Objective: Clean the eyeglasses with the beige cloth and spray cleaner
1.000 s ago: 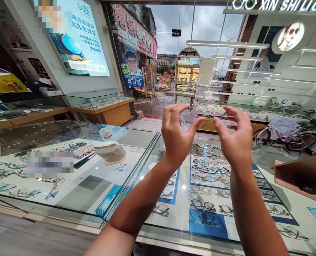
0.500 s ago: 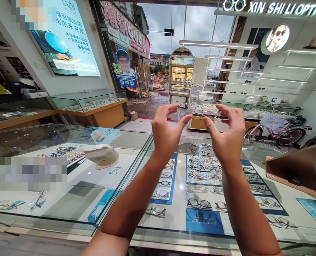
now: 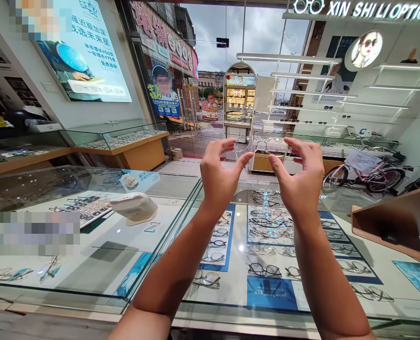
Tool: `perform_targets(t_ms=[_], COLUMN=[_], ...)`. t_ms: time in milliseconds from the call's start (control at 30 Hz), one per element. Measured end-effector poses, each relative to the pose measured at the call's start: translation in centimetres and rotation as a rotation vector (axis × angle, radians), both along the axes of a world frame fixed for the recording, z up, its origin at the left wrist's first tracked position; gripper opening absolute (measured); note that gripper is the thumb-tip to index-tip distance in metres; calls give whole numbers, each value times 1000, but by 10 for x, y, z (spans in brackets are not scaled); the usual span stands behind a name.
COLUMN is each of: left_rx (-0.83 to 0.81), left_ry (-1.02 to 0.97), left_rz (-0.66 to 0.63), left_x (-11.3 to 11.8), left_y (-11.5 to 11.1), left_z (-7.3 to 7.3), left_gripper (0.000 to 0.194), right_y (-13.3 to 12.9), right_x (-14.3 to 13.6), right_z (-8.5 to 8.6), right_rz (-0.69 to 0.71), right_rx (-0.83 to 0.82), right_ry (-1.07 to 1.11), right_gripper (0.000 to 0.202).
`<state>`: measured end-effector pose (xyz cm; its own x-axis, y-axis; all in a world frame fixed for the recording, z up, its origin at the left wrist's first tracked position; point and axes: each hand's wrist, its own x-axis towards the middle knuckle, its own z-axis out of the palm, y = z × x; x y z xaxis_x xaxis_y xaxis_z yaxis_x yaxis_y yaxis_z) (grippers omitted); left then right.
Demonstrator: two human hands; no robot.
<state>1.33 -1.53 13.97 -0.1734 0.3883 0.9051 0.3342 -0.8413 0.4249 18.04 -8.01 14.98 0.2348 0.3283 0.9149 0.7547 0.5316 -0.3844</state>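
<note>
Both my arms reach forward over a glass display counter [image 3: 227, 302], holding up a pair of thin-framed eyeglasses [image 3: 260, 143]. My left hand [image 3: 219, 172] grips the left side of the frame between thumb and fingers. On the other side, my right hand [image 3: 299, 174] pinches the right part the same way. Two clear lenses show between the hands, and the thin rims are hard to make out against the bright background. Under the counter's glass lie rows of spectacles, among them a black-framed pair [image 3: 265, 270] below my hands.
A white cap-shaped object [image 3: 134, 208] sits on the left. At the right edge stands a brown slanted stand [image 3: 390, 224]. Farther off are an arched mirror [image 3: 240, 101], a pink bicycle [image 3: 369, 170] and a second display case [image 3: 124, 146].
The view has shifted very slightly. My hands keep their hold on the eyeglasses, whose lenses now face me a little more plainly.
</note>
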Motion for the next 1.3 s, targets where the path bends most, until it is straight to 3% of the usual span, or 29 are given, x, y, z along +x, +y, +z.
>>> perform_targets(t_ms=[900,1300], left_rx=[147,67], left_ry=[6,0], left_rz=[166,170], left_x=[2,0], left_y=[-10,-3], left_z=[1,0], left_gripper=[43,45], right_y=[11,10], right_x=[5,2], right_z=[-6,-4], right_rz=[75,51], right_rx=[-116,-52], right_ry=[45,44], right_gripper=[44,42])
